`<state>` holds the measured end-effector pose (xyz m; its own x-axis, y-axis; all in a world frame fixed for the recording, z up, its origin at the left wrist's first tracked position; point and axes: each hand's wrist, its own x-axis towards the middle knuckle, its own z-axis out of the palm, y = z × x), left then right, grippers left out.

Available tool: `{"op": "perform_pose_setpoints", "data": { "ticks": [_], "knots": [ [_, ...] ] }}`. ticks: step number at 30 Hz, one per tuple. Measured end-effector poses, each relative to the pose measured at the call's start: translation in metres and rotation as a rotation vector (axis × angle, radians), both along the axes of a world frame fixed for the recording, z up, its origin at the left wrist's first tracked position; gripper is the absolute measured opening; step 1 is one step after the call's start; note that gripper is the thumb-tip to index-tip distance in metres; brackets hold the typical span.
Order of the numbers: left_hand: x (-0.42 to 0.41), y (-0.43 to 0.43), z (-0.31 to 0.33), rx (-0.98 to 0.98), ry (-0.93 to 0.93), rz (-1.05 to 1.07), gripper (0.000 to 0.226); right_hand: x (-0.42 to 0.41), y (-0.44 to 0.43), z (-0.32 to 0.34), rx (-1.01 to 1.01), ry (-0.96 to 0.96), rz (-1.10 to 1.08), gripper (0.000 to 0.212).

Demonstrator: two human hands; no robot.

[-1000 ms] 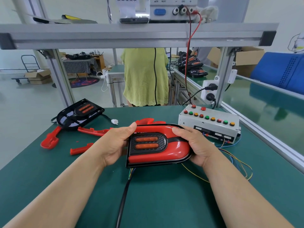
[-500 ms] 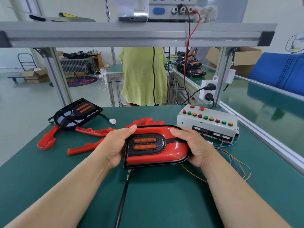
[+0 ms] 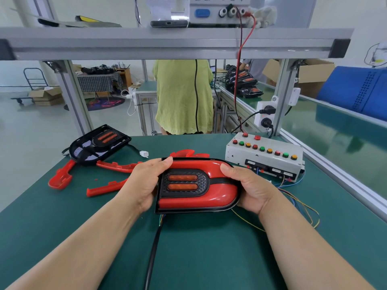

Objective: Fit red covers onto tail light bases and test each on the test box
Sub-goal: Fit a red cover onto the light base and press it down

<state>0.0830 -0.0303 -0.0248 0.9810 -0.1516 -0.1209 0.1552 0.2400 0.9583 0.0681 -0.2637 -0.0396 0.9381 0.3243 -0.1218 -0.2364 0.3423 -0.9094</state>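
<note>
Glossy red plastic cover (image 3: 201, 200) on black tail light base (image 3: 194, 210), gripped at both ends by left hand (image 3: 142, 185) and right hand (image 3: 249, 191). Risk: uneven squeeze leaves clips unseated; black cable (image 3: 151, 254) may snag.

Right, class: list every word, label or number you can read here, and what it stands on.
"ON", "OFF": on the power supply, faint.
"GND", between "-" and "+": same unit, blurred, so uncertain.
Chinese characters on the paper sign: cut off at the top edge, unreadable.
White labels on the test box: too small to read.
Nothing to read on the tail light.
</note>
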Motion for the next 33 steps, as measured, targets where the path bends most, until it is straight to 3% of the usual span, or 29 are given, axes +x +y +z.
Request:
{"op": "perform_pose_setpoints", "data": {
  "ticks": [3, 7, 8, 11, 13, 19, 22, 26, 33],
  "knots": [
    [0.002, 0.002, -0.002, 0.006, -0.014, -0.011, 0.041, 0.002, 0.000, -0.001, 0.006, -0.039, -0.010, 0.083],
    [0.002, 0.003, -0.002, 0.034, -0.046, -0.017, 0.036, 0.003, 0.001, -0.001, 0.008, -0.038, -0.050, 0.075],
    [0.002, 0.003, -0.002, 0.114, -0.096, 0.027, 0.033, 0.003, 0.001, -0.001, 0.005, -0.035, -0.064, 0.067],
    [0.000, 0.006, -0.001, 0.630, -0.461, 0.200, 0.033, 0.004, 0.001, -0.002, -0.009, -0.019, -0.100, 0.051],
    [-0.003, 0.005, -0.002, 0.756, -0.639, 0.177, 0.033, 0.004, 0.002, -0.002, -0.020, -0.017, -0.111, 0.049],
    [-0.004, 0.003, 0.000, 0.785, -0.727, 0.218, 0.023, 0.002, 0.005, 0.001, -0.035, -0.027, -0.115, 0.052],
    [-0.007, 0.001, 0.000, 0.814, -0.798, 0.249, 0.018, 0.002, 0.007, 0.001, -0.005, 0.000, -0.103, 0.040],
    [-0.009, 0.001, 0.005, 0.758, -0.832, 0.203, 0.019, 0.004, 0.005, 0.002, 0.025, 0.076, -0.163, 0.036],
    [-0.010, 0.003, 0.007, 0.854, -0.932, 0.189, 0.018, 0.004, 0.005, 0.002, -0.003, 0.063, -0.152, 0.039]
  ]
}}
